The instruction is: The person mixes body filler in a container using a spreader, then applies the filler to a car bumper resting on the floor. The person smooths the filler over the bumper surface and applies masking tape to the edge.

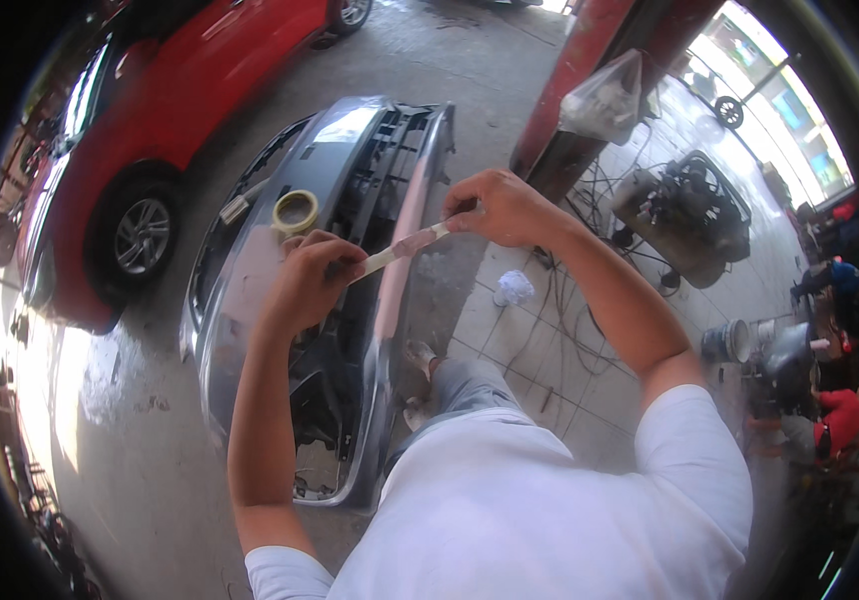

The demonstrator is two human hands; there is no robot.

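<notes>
A short strip of pale masking tape point(380, 262) is stretched between my two hands, above the bumper's near edge. My left hand point(312, 272) pinches its lower left end, and my right hand point(495, 208) pinches the upper right end. Below lies a grey car bumper point(335, 150) with pinkish patches and a dark, open inner side. A roll of yellowish masking tape point(296, 211) rests on the bumper beside my left hand. Left of the roll, a small pale block point(235, 209) sits on the bumper; its kind is unclear.
A red car point(175, 100) stands at the left. To the right are a red post point(575, 90) with a hanging plastic bag point(605, 95), an engine-like machine point(685, 215), cables, a white crumpled wad point(514, 288) and a bucket point(728, 342). A person in red point(840, 420) is at far right.
</notes>
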